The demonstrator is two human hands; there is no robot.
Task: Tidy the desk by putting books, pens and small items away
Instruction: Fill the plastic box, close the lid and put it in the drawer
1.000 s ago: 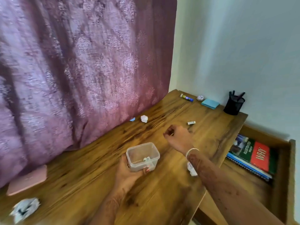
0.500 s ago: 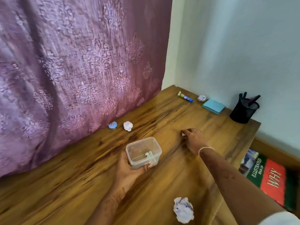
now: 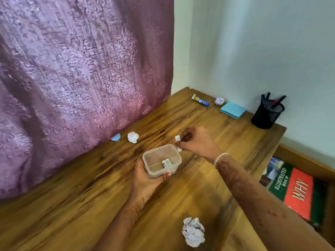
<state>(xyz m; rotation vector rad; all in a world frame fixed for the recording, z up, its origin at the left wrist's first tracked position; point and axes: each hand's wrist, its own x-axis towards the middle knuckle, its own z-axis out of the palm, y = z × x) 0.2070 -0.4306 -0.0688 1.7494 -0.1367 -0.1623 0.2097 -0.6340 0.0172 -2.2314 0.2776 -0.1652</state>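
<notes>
**Small white piece held at the tub's rim**

The right hand point(image 3: 197, 144) pinches a short white stick-like piece point(image 3: 177, 138) between thumb and curled fingertips, just beyond the 2 o'clock rim of the clear plastic tub point(image 3: 154, 173). The left hand point(image 3: 145, 180) cups the tub from 7 o'clock, fingers wrapped round its wall, over the wooden desk point(image 3: 90, 205). A similar white piece point(image 3: 166, 163) lies inside. The held piece looks light, stiff and easily dropped, so the mid-length pinch suits it. The thin tub would probably flex if squeezed.
</notes>
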